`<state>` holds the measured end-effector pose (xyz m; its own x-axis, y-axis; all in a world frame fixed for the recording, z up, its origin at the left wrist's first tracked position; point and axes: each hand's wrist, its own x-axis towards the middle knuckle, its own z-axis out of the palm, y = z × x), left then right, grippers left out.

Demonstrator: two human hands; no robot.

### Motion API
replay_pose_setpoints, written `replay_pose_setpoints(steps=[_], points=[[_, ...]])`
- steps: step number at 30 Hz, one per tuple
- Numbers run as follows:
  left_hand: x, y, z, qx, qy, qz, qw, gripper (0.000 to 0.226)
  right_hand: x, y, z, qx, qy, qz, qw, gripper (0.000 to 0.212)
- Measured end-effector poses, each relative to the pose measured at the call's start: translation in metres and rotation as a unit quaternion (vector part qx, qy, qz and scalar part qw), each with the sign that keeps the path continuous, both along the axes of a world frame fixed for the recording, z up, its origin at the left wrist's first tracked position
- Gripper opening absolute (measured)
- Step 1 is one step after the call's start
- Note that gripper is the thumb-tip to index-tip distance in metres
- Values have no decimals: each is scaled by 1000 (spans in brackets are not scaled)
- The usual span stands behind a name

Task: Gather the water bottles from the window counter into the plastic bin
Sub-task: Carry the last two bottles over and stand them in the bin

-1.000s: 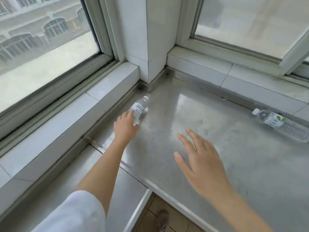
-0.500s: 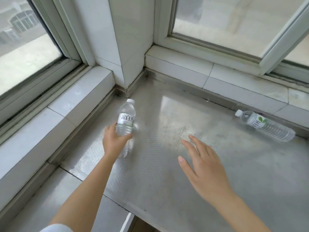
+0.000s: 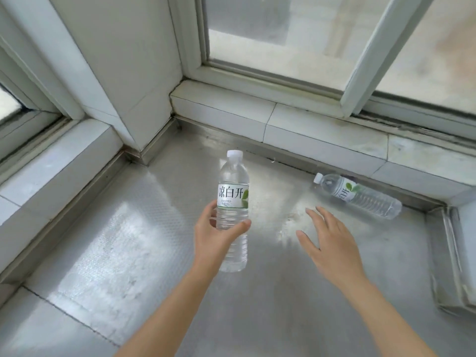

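My left hand (image 3: 215,237) grips a clear water bottle (image 3: 233,191) with a white cap and a white label, held upright above the steel counter (image 3: 144,253). A second clear bottle (image 3: 360,195) lies on its side near the back ledge, cap pointing left. My right hand (image 3: 328,239) hovers open over the counter, fingers spread, a short way in front of that lying bottle and not touching it. No plastic bin is in view.
A white tiled sill (image 3: 283,124) and window frames run along the back and left. A white pillar (image 3: 123,73) fills the corner. At the right edge a raised metal lip (image 3: 450,253) borders the counter.
My left hand has lifted the bottle from the corner and brought it upright toward the middle. My right hand has stayed open, now closer to the lying bottle.
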<state>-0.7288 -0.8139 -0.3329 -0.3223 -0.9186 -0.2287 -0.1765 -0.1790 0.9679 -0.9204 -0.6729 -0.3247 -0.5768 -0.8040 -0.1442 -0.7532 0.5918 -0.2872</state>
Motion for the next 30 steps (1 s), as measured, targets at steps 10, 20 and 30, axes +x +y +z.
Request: replay_pose_setpoints(steps=[10, 20, 30], points=[[-82, 20, -20, -7, -43, 18, 999, 60, -162, -16, -69, 70, 46, -49, 995, 76], [-89, 36, -27, -10, -86, 17, 996, 54, -184, -14, -87, 67, 56, -54, 995, 80], [-44, 47, -14, 1, -70, 47, 996, 61, -125, -9, -59, -33, -77, -57, 995, 69]])
